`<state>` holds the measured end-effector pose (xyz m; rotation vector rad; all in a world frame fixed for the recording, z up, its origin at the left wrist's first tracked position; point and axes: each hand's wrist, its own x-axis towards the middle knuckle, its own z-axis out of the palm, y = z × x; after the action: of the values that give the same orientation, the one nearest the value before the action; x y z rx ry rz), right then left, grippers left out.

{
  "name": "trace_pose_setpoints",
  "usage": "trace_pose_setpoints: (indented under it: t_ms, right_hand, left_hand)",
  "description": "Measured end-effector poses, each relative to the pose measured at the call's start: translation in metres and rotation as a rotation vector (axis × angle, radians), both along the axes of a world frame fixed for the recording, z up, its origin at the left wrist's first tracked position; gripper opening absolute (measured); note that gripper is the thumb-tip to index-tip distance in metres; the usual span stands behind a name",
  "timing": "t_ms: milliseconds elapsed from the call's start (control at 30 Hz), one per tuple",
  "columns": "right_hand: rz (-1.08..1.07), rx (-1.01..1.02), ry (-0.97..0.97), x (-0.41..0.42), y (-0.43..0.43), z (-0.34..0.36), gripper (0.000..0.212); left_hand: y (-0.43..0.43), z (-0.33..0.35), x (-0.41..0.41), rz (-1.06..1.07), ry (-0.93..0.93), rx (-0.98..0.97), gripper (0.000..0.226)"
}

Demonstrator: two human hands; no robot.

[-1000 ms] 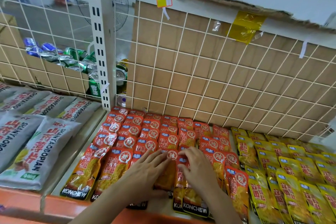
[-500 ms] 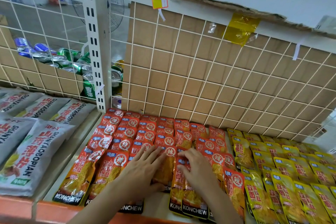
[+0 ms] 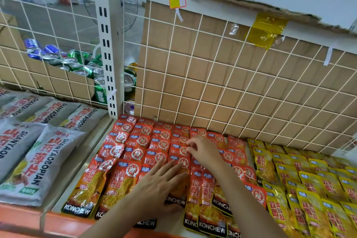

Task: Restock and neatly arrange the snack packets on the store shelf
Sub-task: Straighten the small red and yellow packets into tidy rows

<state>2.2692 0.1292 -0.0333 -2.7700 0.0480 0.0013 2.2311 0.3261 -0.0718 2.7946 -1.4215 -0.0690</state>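
Observation:
Red-orange KONCHEW snack packets [image 3: 135,152] lie in overlapping rows on the shelf [image 3: 58,206], from the front edge back to the wire grid. My left hand [image 3: 160,183] lies flat with straight fingers on a front packet in the middle rows. My right hand [image 3: 202,150] reaches further back, its fingertips bent down onto the tops of the packets in the row behind; whether it pinches one is unclear. Yellow packets [image 3: 309,179] of the same kind fill the rows to the right.
Large grey SHANYAOBOPIAN bags [image 3: 34,160] lie on the left section. A white wire grid backed with cardboard [image 3: 231,87] closes the shelf's rear. Behind the white upright post [image 3: 106,54], drink cans [image 3: 77,63] are stacked. The orange shelf lip [image 3: 29,220] runs along the front.
My right hand has moved from the front packets back to a rear row. My left hand stays flat on the front packets. The view has shifted closer.

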Motion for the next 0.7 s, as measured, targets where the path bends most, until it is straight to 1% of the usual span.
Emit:
trace_pose_setpoints:
  t_ms: [100,300,567,700]
  right_hand:
    - [-0.023,0.022,0.017,0.007,0.000,-0.001,0.017]
    - [-0.054,0.097,0.078,0.016,0.000,0.000,0.014]
    - [-0.066,0.154,0.062,0.024,0.006,-0.003,0.003]
    - [-0.039,0.178,0.064,0.024,0.004,-0.001,0.008]
  left_hand:
    - [0.001,0.003,-0.001,0.014,-0.007,-0.017,0.075]
    - [0.000,0.001,0.000,0.017,-0.024,-0.012,0.075]
    - [0.002,-0.003,0.003,0.012,-0.028,-0.026,0.076]
    - [0.001,0.000,0.003,0.011,0.006,-0.015,0.076]
